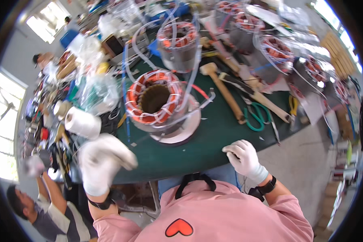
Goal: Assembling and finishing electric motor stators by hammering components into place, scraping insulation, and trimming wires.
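My left hand (103,161), in a white glove, is raised and blurred over the near left edge of the green table (213,133); it holds nothing that I can see. My right hand (244,157), also gloved, rests with curled fingers at the table's near edge, with nothing in it. Between and beyond them stands a motor stator (155,101) with orange copper windings bound in white ties, sitting on a round pale base (177,133). Clear tubing and wire leads trail from the stator.
A white twine spool (82,123) lies left of the stator. Wooden mallets (224,90), green-handled scissors (256,117) and several more wound stators (179,44) fill the far side. A seated person (40,205) works at lower left, another stands at far left.
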Motion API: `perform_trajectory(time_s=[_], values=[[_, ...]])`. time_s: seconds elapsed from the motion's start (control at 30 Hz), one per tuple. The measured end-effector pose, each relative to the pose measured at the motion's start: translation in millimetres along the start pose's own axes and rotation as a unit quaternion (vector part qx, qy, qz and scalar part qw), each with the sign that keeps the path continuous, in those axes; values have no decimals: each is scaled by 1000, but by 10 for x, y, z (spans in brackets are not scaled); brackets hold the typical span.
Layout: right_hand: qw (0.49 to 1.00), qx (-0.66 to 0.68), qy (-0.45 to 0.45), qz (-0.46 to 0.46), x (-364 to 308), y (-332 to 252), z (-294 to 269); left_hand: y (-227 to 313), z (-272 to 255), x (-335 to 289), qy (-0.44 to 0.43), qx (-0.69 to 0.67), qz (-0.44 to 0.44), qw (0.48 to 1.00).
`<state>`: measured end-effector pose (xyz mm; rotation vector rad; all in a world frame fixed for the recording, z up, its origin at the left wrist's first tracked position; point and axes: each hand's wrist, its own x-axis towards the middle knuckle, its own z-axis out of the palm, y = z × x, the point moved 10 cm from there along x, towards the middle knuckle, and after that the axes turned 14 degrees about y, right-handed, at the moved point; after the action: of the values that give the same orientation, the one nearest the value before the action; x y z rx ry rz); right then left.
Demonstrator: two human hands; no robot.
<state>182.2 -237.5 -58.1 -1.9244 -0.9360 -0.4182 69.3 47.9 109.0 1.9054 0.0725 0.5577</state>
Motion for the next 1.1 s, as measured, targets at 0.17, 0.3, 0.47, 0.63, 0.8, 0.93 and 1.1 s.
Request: perform_trajectory(time_s=[0.17, 0.3, 0.47, 0.63, 0.8, 0.93, 1.1], values=[[997, -48, 25, 59, -21, 132, -451, -556, -615, 772, 254, 213, 82, 940], [977, -135, 101, 133, 145, 610, -866, -781, -256, 889, 206, 272, 53, 939], [907, -414, -58, 52, 376, 1197, -533, -620, -308, 816, 257, 212, 130, 934], [889, -370, -249, 105, 511, 1444, -344, -575, -267, 736, 267, 201, 45, 941], [880, 148, -195, 406, 587, 1061, -598, -653, -258, 816, 271, 160, 19, 949], [880, 353, -21, 318, 1115, 260, -635, -534, -216, 881, 267, 189, 62, 943], [992, -36, -120, 5, 1732, -1103, -148, -734, -184, 593, 286, -7, -1, 958]])
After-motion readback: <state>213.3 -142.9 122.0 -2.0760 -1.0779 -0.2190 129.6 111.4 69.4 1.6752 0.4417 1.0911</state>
